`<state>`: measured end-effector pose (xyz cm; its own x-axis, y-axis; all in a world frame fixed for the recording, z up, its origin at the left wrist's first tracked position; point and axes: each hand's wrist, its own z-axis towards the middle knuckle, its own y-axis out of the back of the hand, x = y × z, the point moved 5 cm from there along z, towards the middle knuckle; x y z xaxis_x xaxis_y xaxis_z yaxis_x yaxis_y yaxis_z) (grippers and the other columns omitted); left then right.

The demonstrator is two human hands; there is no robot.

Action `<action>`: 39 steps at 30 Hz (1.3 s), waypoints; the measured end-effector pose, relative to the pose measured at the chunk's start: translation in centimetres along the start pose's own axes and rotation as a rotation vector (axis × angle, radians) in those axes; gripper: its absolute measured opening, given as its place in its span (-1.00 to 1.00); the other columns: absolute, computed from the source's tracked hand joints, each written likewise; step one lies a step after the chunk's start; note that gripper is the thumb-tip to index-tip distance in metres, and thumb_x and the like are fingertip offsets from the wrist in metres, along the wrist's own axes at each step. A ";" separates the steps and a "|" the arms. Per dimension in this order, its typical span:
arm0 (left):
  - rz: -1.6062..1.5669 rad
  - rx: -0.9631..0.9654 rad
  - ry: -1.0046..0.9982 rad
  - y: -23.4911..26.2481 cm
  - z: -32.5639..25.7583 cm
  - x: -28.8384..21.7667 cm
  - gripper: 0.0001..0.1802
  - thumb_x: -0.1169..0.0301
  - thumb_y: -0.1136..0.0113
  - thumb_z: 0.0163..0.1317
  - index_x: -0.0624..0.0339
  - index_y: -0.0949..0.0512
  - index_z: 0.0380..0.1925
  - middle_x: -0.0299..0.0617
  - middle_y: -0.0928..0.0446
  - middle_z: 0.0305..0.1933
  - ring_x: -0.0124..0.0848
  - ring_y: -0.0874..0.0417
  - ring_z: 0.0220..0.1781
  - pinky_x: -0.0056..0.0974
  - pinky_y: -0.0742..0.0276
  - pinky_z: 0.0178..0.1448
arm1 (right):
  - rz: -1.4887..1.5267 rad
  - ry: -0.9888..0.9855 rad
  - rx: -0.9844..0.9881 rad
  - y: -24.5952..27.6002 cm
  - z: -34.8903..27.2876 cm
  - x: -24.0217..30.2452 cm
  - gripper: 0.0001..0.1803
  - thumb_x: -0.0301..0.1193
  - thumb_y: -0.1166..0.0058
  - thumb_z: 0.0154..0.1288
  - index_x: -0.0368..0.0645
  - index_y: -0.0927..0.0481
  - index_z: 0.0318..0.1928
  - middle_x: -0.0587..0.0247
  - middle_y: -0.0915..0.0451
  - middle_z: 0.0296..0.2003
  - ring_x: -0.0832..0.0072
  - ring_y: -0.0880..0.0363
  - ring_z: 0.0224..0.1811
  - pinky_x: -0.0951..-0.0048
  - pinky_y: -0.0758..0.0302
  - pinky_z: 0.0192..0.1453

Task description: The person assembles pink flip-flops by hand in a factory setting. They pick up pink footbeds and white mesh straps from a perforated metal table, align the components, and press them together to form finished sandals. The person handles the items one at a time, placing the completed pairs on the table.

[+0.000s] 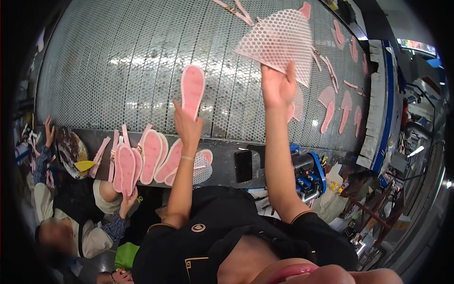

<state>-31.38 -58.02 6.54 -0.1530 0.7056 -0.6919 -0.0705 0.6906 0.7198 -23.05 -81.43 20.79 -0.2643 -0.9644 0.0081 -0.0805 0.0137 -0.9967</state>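
Observation:
My left hand (188,127) is closed round the near end of a pink shoe sole with a pale rim (193,87), held upright over the metal mesh conveyor (142,90). Further right, my right hand (278,86) grips a white perforated shoe upper (280,40) by its near edge, thumb on top. The upper spreads out like a fan above the mesh. Pink straps with a metal ornament (234,10) lie just beyond it. Close to my left forearm, several pink soles (151,156) rest on the dark ledge, beside a white dotted upper (203,173).
More soles (327,117), uppers and straps lie along the conveyor's right side. A black phone (243,165) is on the ledge, near a blue machine (309,175). At the left, a co-worker's hand (126,203) holds pink soles beside a round stained pan (71,151).

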 end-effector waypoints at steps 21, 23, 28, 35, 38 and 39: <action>-0.036 0.208 -0.477 -8.8 -7.2 -8.5 -0.10 0.47 -0.25 -0.07 0.42 -0.07 0.30 0.20 -0.29 0.20 0.08 -0.28 0.26 -0.03 -0.21 0.35 | -1.312 -0.316 -0.806 17.9 -33.9 9.0 -0.55 -0.51 0.04 0.31 -0.31 -0.32 0.21 0.05 -0.61 -0.10 0.41 -0.65 -0.17 0.51 -0.55 -0.06; -0.115 0.298 -0.493 -5.8 -10.8 -6.8 -0.16 0.50 -0.22 -0.03 0.39 -0.12 0.30 0.17 -0.27 0.21 0.06 -0.26 0.28 -0.02 -0.19 0.36 | -1.318 -0.304 -0.798 17.7 -35.2 9.0 -0.59 -0.51 0.02 0.30 -0.30 -0.39 0.16 0.09 -0.62 -0.11 0.44 -0.64 -0.17 0.52 -0.55 -0.06; -0.084 0.304 -0.425 1.5 -17.7 -0.2 -0.31 0.58 -0.11 -0.01 0.33 -0.25 0.23 0.13 -0.32 0.16 0.06 -0.32 0.23 -0.01 -0.23 0.32 | -1.362 -0.458 -0.582 19.5 -35.0 6.2 -0.64 -0.46 -0.13 0.25 -0.30 -0.51 0.04 0.22 -0.64 -0.17 0.50 -0.62 -0.15 0.52 -0.52 -0.04; 0.272 0.089 -0.273 10.2 -19.7 7.6 -0.36 0.57 -0.13 0.01 0.28 -0.30 0.20 0.12 -0.36 0.11 0.06 -0.35 0.16 0.02 -0.28 0.26 | -2.178 0.008 0.218 18.5 -31.3 -3.8 -0.40 -0.49 -0.28 -0.03 -0.16 -0.45 0.11 0.01 -0.47 0.03 0.11 -0.39 0.14 0.17 -0.33 0.23; 0.322 0.125 -0.212 9.3 -20.6 10.6 -0.32 0.48 -0.28 -0.02 0.24 -0.33 0.19 0.10 -0.37 0.11 0.04 -0.35 0.18 0.01 -0.25 0.28 | -2.367 0.022 0.388 18.7 -31.0 -6.0 -0.32 -0.48 -0.33 -0.10 -0.10 -0.42 0.14 0.04 -0.38 0.12 0.08 -0.29 0.20 0.11 -0.27 0.26; 0.327 0.130 -0.200 8.9 -20.6 10.8 -0.32 0.45 -0.34 -0.03 0.21 -0.36 0.17 0.08 -0.39 0.09 0.03 -0.36 0.16 0.00 -0.27 0.27 | -2.433 -0.009 0.431 19.2 -31.0 -6.0 -0.31 -0.47 -0.35 -0.11 -0.10 -0.42 0.13 0.06 -0.38 0.11 0.08 -0.30 0.20 0.11 -0.28 0.25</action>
<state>-53.96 -47.49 6.61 0.0491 0.8997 -0.4338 0.0774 0.4295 0.8997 -52.78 -67.16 4.09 -0.0501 0.7749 0.6301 0.0122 -0.6303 0.7762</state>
